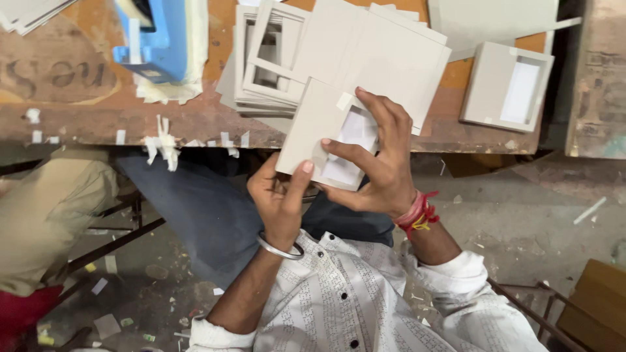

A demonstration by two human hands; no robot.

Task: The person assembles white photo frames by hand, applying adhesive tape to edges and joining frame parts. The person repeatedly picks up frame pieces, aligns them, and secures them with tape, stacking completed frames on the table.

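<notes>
head view: both hands' fingers [306,171] grip a grey card frame [312,127], its lower edge hidden by the right hand [381,173].

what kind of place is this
Likely a small box-making workshop: a stack of cut grey card frames lies on a worn, tape-flecked wooden bench, and paper scraps litter the floor.

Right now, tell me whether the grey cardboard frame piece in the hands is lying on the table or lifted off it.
Lifted: both hands, left hand and right hand, hold the grey cardboard frame piece above the wooden table edge.
</notes>
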